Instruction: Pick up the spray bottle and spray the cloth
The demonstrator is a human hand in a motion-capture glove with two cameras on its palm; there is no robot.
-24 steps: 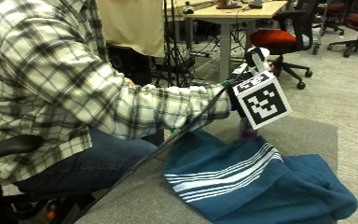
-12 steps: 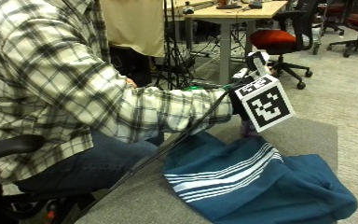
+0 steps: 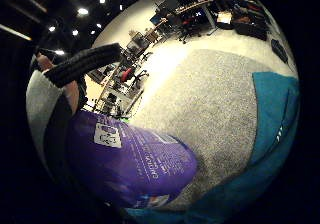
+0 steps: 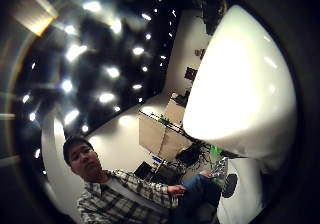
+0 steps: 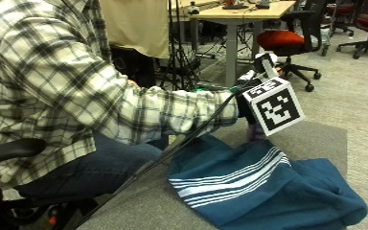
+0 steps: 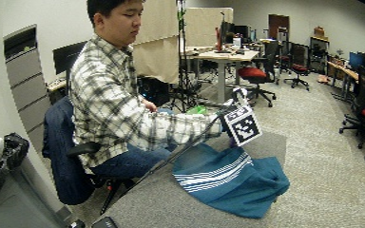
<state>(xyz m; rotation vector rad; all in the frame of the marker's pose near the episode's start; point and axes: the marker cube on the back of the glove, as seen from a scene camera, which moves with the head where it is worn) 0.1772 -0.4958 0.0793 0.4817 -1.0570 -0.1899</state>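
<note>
Purple spray bottle [image 3: 130,166] close against gloved right hand [image 5: 251,96], beside blue striped cloth [image 5: 260,189] on counter [image 3: 210,109]; fingers' state cannot be told; likely poised for spraying.

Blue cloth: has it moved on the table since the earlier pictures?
No. The blue cloth keeps its place on the grey table.
</note>
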